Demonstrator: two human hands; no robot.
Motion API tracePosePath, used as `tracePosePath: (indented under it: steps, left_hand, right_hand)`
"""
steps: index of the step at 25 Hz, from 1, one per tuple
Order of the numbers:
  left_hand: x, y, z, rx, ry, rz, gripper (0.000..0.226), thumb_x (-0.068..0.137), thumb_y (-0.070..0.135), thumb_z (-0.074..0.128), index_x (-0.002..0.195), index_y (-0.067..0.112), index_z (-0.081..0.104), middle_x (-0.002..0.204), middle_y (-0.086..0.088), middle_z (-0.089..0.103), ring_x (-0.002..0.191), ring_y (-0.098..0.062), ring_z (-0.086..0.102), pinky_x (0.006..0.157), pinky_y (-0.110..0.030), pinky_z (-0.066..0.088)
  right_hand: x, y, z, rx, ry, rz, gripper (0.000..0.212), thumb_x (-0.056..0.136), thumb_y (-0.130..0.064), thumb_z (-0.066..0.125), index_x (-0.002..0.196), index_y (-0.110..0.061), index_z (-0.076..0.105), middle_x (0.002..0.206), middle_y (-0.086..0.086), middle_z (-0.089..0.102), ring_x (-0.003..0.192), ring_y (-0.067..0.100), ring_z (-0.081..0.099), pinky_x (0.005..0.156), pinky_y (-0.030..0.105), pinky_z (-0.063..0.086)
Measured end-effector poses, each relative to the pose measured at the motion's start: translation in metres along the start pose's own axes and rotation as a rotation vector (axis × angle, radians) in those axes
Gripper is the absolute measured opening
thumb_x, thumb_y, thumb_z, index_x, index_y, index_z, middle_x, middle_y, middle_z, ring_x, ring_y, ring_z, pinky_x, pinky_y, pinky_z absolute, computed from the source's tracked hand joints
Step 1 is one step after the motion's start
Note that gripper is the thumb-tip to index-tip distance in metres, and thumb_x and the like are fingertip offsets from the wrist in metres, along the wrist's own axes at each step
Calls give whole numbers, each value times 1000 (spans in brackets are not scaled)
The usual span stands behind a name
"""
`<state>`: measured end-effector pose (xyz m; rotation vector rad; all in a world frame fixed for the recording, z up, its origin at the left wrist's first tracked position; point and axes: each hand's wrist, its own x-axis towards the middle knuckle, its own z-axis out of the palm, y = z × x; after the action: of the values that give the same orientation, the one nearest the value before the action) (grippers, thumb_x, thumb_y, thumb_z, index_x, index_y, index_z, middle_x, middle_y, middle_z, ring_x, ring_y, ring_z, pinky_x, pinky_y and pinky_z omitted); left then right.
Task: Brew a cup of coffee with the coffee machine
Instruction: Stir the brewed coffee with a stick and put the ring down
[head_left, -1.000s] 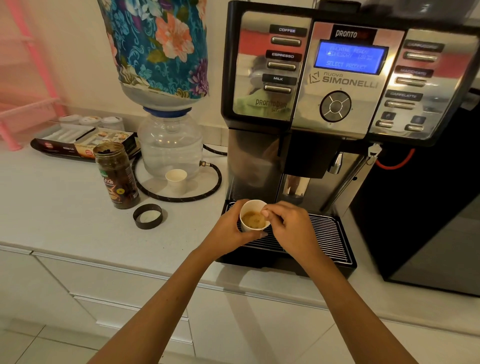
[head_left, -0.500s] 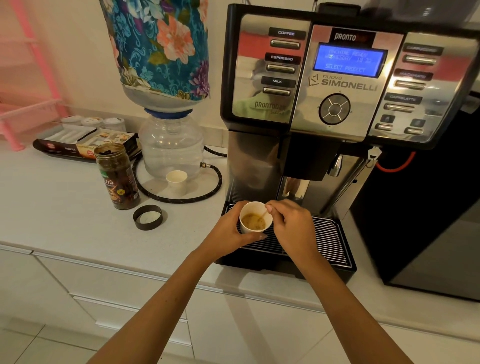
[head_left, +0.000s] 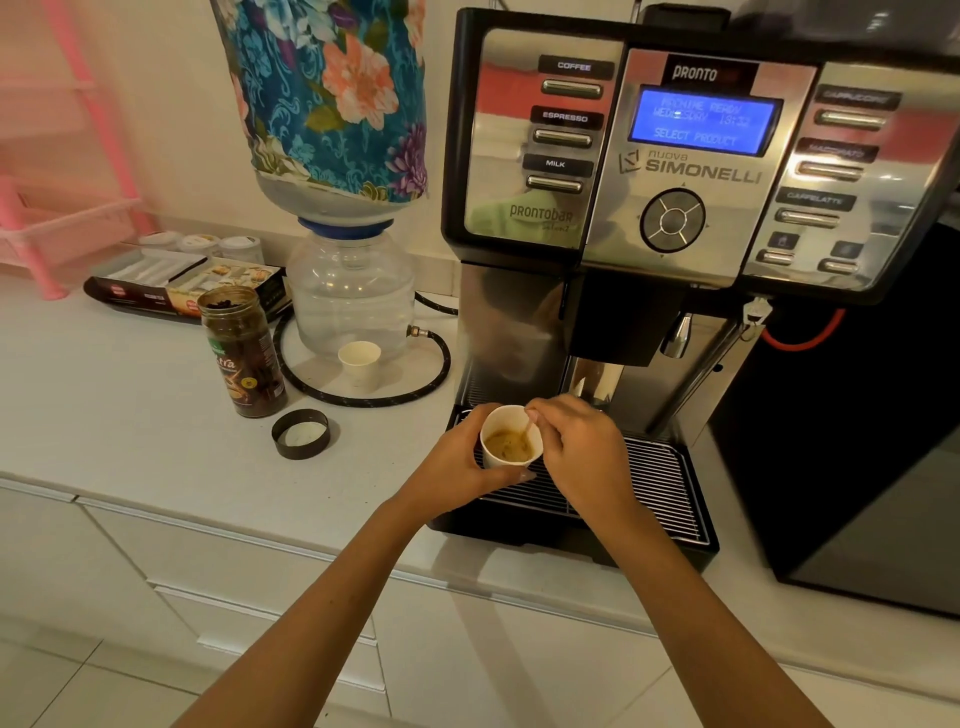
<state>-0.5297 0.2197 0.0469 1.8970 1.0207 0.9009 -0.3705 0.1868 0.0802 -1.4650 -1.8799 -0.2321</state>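
Observation:
A small white paper cup (head_left: 500, 457) with brown frothy coffee in it sits over the left end of the drip grille (head_left: 654, 483) of the coffee machine (head_left: 675, 171). My left hand (head_left: 457, 462) wraps around the cup from the left. My right hand (head_left: 576, 441) pinches a thin stir stick (head_left: 528, 428) that dips into the coffee from the cup's right rim. The machine's blue display (head_left: 704, 120) is lit, with the coffee, espresso and milk buttons to its left.
An open jar of instant coffee (head_left: 243, 351) stands on the white counter (head_left: 130, 415), its black lid (head_left: 301, 433) lying beside it. A second small paper cup (head_left: 359, 362) stands below the water dispenser (head_left: 350, 296), ringed by a black hose. A tray of sachets (head_left: 182, 283) is at the back left.
My right hand has shifted slightly at the cup's rim and the stir stick now shows in the coffee. My left hand keeps its hold. The view has tilted a little.

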Motion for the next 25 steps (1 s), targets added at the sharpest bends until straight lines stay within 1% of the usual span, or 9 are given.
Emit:
tracePosePath:
  steps: [2,4,7,10,12,14,18,21,25]
  left_hand:
    - [0,0,-1,-3,1,4,63,73,33,80,119,42,39,112,28,50,101,9,54,76,-4,43]
    - [0,0,0,-2,1,4,63,74,32,80,120,41,38,112,29,49,101,9,54,75,-1,42]
    - [2,0,1,5,2,-6,66,72,35,80,124,38,39,113,25,51,102,1,55,76,-3,43]
    - [4,-1,0,2,-11,13,68,71,37,81,128,32,44,116,20,56,105,-1,56,80,-7,45]
    - [6,0,0,-3,-19,20,67,72,35,81,129,29,46,117,18,57,105,2,56,80,-8,46]
    - [6,2,0,-2,-20,4,65,73,33,80,127,33,44,114,24,55,104,9,54,78,-5,44]
    - [5,3,1,17,-8,-13,67,72,34,81,123,40,40,112,29,51,102,16,50,76,-2,42]
    - [3,3,2,15,8,-23,67,72,35,80,123,41,38,112,31,49,100,12,53,75,-1,41]
    - [2,0,2,12,26,-39,69,72,36,80,126,40,37,116,24,49,102,3,53,74,0,42]
  right_hand:
    - [-1,-2,3,116,-49,10,21,87,-18,63,105,-10,71,98,8,72,84,22,67,72,31,57]
    - [-4,-2,5,214,-76,86,22,89,-21,61,106,-10,70,100,7,71,87,19,65,74,28,56]
    - [-3,5,5,191,0,140,20,90,-21,60,103,-10,71,98,7,71,86,18,65,73,24,54]
    - [-3,8,4,223,30,87,21,88,-21,62,104,-10,72,97,7,72,86,18,66,74,26,55]
    - [-6,7,4,247,0,42,21,88,-21,62,103,-9,72,94,7,72,83,17,66,72,25,56]
    - [-10,8,3,237,-21,34,20,89,-20,60,100,-8,71,92,7,71,80,18,66,68,23,54]
    - [-10,14,-1,100,33,39,24,90,-22,54,101,-8,71,93,7,70,76,19,66,64,19,49]
    - [-13,11,1,146,-1,-34,25,88,-22,56,102,-8,72,95,7,72,80,18,67,68,23,54]
    - [-17,8,-2,203,28,47,20,88,-20,60,98,-7,72,89,7,71,75,17,66,63,17,50]
